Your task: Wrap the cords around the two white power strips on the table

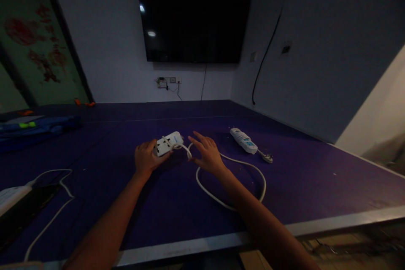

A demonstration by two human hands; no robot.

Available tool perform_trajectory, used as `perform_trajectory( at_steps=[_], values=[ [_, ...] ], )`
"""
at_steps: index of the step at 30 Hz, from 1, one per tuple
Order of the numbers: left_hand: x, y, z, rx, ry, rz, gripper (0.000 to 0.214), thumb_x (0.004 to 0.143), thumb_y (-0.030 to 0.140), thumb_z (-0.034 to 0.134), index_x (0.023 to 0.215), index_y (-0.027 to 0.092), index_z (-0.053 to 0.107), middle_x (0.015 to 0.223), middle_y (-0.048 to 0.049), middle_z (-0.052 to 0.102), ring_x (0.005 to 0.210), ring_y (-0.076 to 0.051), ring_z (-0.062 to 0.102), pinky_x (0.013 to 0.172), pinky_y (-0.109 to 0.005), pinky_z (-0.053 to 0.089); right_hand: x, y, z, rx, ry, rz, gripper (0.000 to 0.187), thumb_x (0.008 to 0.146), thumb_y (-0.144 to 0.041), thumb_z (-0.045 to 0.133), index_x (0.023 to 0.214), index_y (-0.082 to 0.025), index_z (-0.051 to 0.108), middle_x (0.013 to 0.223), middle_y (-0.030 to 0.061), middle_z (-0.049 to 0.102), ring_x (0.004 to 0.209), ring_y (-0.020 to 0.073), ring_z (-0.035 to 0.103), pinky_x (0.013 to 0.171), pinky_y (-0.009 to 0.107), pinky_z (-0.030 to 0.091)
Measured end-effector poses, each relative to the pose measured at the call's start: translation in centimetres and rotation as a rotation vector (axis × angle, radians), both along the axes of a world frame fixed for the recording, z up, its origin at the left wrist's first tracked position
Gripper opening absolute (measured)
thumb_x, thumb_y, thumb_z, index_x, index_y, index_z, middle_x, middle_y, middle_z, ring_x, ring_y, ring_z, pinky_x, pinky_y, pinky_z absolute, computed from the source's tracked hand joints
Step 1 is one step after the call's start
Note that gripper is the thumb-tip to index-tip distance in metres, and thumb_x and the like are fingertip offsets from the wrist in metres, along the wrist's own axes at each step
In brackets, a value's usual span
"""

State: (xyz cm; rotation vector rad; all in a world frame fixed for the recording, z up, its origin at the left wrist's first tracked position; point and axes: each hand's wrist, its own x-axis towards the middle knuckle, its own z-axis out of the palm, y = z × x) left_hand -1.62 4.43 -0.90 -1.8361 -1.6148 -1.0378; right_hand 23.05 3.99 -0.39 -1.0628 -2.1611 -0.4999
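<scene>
My left hand (147, 158) grips one end of a white power strip (163, 146), thumb along its near side and fingers over the far side. The strip is tilted a little above the purple table, its sockets facing up. Part of its white cord (181, 146) lies across the strip. From there the cord curves to my right hand (207, 152), whose fingers are apart around a short bend of it; whether they touch it I cannot tell. The rest of the cord makes a wide loop on the table beneath my right forearm.
A second white power strip (243, 140), its cord wound around it, lies to the right. At the left are a white device (12, 197) with a thin cable and some blue cloth (41, 126). The purple table (171, 206) has a pale front edge.
</scene>
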Motion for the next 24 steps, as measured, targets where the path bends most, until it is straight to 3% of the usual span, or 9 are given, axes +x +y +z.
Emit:
perform_trajectory(
  at_steps=[5, 10, 16, 20, 24],
  values=[
    [-1.3, 0.6, -0.1, 0.000, -0.017, -0.001, 0.068, 0.061, 0.076, 0.049, 0.095, 0.018, 0.063, 0.084, -0.0099, 0.068, 0.080, -0.027, 0.060, 0.069, -0.034, 0.037, 0.4, 0.5, -0.2, -0.080, -0.097, -0.009, 0.048, 0.085, -0.016, 0.052, 0.131, -0.028, 0.046, 0.129, 0.0069, 0.053, 0.111, 0.0206, 0.051, 0.090, 0.036, 0.038],
    [-1.4, 0.4, 0.1, -0.088, 0.136, -0.157, 0.071, 0.060, 0.075, 0.052, 0.101, 0.018, 0.062, 0.093, -0.0116, 0.068, 0.087, -0.029, 0.060, 0.076, -0.038, 0.039, 1.2, 0.3, -0.1, 0.021, -0.066, -0.142, 0.050, 0.086, -0.005, 0.041, 0.127, -0.029, 0.052, 0.112, 0.0045, 0.064, 0.088, 0.0158, 0.060, 0.076, 0.026, 0.042],
    [0.3, -1.0, 1.6, -0.287, 0.196, -0.497, 0.067, 0.056, 0.071, 0.060, 0.098, 0.019, 0.063, 0.094, -0.0097, 0.068, 0.088, -0.027, 0.061, 0.079, -0.037, 0.041, 1.9, 0.3, -0.4, 0.117, 0.137, -0.239, 0.052, 0.083, -0.001, 0.037, 0.124, -0.028, 0.055, 0.116, 0.0033, 0.062, 0.093, 0.0142, 0.061, 0.076, 0.022, 0.045],
    [2.3, -2.4, 2.2, -0.404, 0.177, -0.758, 0.061, 0.055, 0.066, 0.064, 0.095, 0.019, 0.063, 0.090, -0.0078, 0.068, 0.085, -0.025, 0.062, 0.076, -0.036, 0.042, 2.1, 0.6, -0.3, 0.036, 0.208, -0.311, 0.051, 0.084, -0.003, 0.036, 0.126, -0.026, 0.053, 0.121, 0.0037, 0.060, 0.093, 0.0158, 0.062, 0.072, 0.022, 0.047],
    [4.0, -3.5, 2.1, -0.420, 0.081, -0.925, 0.062, 0.055, 0.065, 0.064, 0.098, 0.020, 0.064, 0.090, -0.0077, 0.068, 0.084, -0.025, 0.062, 0.078, -0.037, 0.042, 1.9, 0.8, -0.4, -0.093, 0.151, -0.375, 0.052, 0.084, -0.006, 0.036, 0.129, -0.029, 0.051, 0.119, 0.0031, 0.061, 0.084, 0.0153, 0.064, 0.067, 0.023, 0.048]
  ],
)
